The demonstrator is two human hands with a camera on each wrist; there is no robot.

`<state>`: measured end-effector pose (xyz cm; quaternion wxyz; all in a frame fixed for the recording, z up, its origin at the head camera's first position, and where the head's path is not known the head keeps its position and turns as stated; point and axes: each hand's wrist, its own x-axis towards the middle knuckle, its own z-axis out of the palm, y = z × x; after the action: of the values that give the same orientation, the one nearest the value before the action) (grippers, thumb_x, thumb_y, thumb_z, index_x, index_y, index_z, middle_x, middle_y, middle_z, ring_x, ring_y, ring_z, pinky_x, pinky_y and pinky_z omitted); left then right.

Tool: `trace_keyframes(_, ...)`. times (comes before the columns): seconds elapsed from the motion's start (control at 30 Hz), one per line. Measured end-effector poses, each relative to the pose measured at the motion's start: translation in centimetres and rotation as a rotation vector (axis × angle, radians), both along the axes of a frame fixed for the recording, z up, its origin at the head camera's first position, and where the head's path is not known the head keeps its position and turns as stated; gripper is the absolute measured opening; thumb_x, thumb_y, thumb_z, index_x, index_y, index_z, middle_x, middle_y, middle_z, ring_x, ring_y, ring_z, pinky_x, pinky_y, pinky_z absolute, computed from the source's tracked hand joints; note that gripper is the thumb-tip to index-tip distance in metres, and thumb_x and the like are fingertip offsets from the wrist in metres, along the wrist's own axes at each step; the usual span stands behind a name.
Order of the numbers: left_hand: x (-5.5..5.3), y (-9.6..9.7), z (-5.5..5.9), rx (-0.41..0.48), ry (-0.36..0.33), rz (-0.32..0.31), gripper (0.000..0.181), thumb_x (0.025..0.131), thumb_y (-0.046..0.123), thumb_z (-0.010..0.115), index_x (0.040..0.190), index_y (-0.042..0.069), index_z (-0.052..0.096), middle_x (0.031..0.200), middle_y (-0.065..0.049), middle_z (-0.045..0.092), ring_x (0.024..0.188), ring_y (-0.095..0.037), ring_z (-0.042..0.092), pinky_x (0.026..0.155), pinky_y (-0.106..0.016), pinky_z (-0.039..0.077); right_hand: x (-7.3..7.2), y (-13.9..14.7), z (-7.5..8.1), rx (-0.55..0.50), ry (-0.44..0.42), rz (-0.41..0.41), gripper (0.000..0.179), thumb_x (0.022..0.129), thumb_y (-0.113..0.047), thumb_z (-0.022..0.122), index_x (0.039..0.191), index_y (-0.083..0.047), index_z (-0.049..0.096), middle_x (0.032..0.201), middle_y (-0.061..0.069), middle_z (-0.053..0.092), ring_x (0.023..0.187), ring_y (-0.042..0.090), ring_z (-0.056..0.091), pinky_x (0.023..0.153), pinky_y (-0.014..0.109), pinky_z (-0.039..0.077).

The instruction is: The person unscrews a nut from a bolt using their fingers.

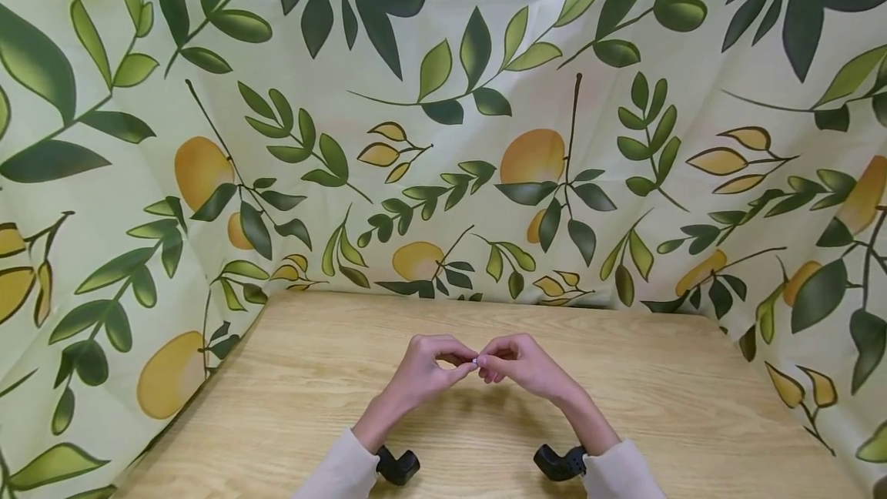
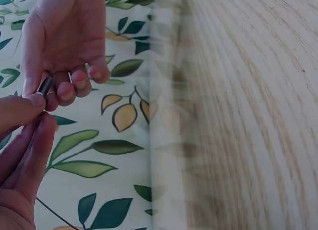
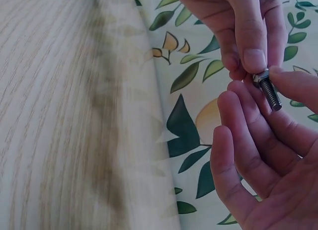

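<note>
Over the wooden table, both hands meet at a small metal bolt (image 3: pixel 271 95). My left hand (image 1: pixel 431 364) pinches its hexagonal end between thumb and forefinger. From the other side, my right hand (image 1: pixel 532 366) holds the bolt near that same end, its thumb (image 3: pixel 293 86) pressed at the hexagonal piece. In the right wrist view the threaded shank points down over the right fingers, the other right fingers loosely bent and spread. A short dark length of the bolt (image 2: pixel 45 86) shows between the hands in the left wrist view; the left fingertips cover part of it.
The light wooden table (image 1: pixel 291 406) reaches back to a hanging cloth (image 1: pixel 457 252) printed with leaves and orange fruit, which also encloses both sides. Black wrist-worn devices sit at the left wrist (image 1: pixel 398 468) and the right wrist (image 1: pixel 557 464), beside pale sleeves.
</note>
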<state>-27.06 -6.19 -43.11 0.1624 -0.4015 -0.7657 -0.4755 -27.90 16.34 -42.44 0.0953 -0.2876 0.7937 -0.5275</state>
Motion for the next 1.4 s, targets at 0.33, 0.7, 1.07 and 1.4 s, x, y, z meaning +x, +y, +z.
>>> trace_keyframes(0.33, 0.4, -0.1, 0.6, 0.003, 0.004, -0.022, 0.007, 0.088, 0.001, 0.079, 0.093, 0.004, 0.08, 0.088, -0.008, 0.08, 0.076, -0.007, 0.075, 0.072, -0.019, 0.063, 0.9, -0.2, 1.0, 0.03, 0.092, -0.006, 0.021, 0.102, -0.017, 0.065, 0.103, 0.001, 0.075, 0.09, 0.025, 0.074, 0.075, 0.018, 0.071, 0.071, 0.031, 0.063)
trace_keyframes(0.7, 0.7, -0.3, 1.3, -0.01, -0.05, -0.003, 0.007, 0.088, 0.003, 0.08, 0.094, 0.006, 0.081, 0.088, -0.006, 0.08, 0.076, -0.004, 0.074, 0.071, -0.02, 0.064, 1.3, -0.4, 1.9, 0.054, 0.115, -0.056, 0.015, 0.1, -0.018, 0.068, 0.102, -0.006, 0.076, 0.092, 0.013, 0.076, 0.078, 0.016, 0.071, 0.071, 0.03, 0.063)
trace_keyframes(1.07, 0.7, -0.4, 1.3, 0.002, -0.099, -0.02, 0.008, 0.086, -0.001, 0.079, 0.094, 0.004, 0.08, 0.088, -0.008, 0.08, 0.075, -0.005, 0.074, 0.071, -0.022, 0.064, 1.5, -0.3, 1.9, 0.033, 0.168, -0.086, 0.017, 0.091, -0.011, 0.079, 0.103, -0.003, 0.071, 0.096, 0.011, 0.073, 0.085, 0.009, 0.068, 0.071, 0.024, 0.06)
trace_keyframes(1.4, 0.7, -0.3, 1.2, 0.001, -0.078, 0.004, 0.007, 0.086, 0.001, 0.079, 0.092, 0.005, 0.08, 0.088, -0.007, 0.08, 0.076, -0.005, 0.074, 0.072, -0.028, 0.066, 1.2, 0.1, 2.0, 0.125, 0.082, -0.013, 0.032, 0.107, -0.027, 0.055, 0.103, -0.001, 0.074, 0.091, 0.016, 0.075, 0.081, 0.032, 0.073, 0.074, 0.033, 0.064)
